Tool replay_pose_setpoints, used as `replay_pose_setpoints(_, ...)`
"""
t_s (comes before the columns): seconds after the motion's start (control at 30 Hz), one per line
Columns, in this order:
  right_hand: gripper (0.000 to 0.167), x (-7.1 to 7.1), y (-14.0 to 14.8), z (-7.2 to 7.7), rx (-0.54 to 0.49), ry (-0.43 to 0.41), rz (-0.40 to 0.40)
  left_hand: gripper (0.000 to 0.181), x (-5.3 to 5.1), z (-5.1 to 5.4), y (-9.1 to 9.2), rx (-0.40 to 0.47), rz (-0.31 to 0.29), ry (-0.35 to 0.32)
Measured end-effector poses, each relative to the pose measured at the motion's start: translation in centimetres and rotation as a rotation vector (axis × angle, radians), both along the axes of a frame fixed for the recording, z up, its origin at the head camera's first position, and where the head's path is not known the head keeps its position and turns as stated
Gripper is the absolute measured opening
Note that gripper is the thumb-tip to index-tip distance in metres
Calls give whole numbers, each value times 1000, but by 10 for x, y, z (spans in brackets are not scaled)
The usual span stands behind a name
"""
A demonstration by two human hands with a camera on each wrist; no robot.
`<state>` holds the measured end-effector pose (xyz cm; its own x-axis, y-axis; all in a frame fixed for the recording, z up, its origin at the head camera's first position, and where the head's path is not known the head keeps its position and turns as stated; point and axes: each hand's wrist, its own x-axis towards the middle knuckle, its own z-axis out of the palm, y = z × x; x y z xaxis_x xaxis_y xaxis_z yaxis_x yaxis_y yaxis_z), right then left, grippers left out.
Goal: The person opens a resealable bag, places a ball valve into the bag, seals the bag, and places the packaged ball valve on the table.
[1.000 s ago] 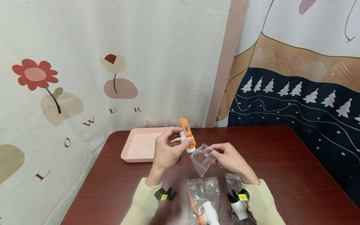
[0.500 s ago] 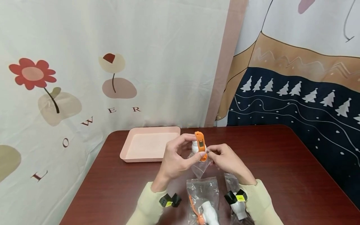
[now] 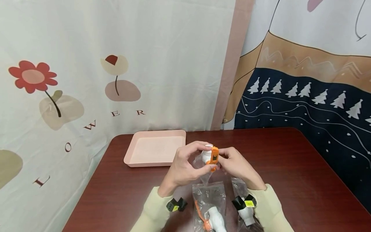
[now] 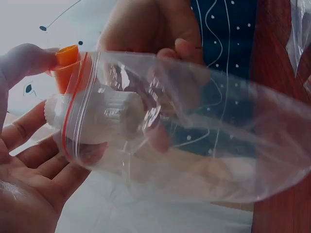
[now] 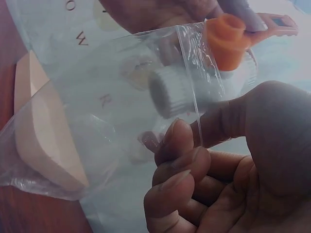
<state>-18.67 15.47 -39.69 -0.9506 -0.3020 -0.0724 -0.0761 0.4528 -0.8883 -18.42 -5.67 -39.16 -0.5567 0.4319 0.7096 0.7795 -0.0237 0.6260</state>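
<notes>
My left hand [image 3: 184, 166] pinches a white plastic fitting [image 3: 207, 155] with a ribbed end and an orange lever [image 3: 214, 155]. My right hand [image 3: 242, 166] pinches the mouth of a clear zip bag [image 4: 223, 141]. In the left wrist view the fitting's ribbed white end [image 4: 124, 114] lies inside the bag, past the red zip line. The orange part [image 5: 227, 41] stands at the bag's mouth in the right wrist view, and the lever sticks outside. The rest of the bag hangs slack and see-through. In the head view the hands hide much of it.
Below the hands lies a zip bag [image 3: 209, 193] with a similar white and orange fitting. Another bagged fitting [image 3: 246, 216] lies partly under my right wrist. A pink tray [image 3: 156, 149] stands at the table's back left. Printed curtains hang behind the table.
My left hand has moved right and carried the fitting into the bag's mouth. The lever, held high earlier, now sits lower beside my right fingers. My right hand has stayed almost in place.
</notes>
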Motion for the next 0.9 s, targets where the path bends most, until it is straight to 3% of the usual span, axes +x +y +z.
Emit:
replay_pose_setpoints(0.27,21,0,4,1,-22,40,48,47,-4,-2,-5,-100,42,51)
replay_pose_setpoints(0.43,22,0,5,1,-24,55,57,47,-6,-4,-6,-138,36,46)
replay_pose_setpoints(0.63,22,0,7,3,-35,46,63,44,-5,-4,-7,-214,82,26)
replay_pose_setpoints(0.9,21,1,8,4,-26,33,27,38,-4,-4,-9,-320,96,-3)
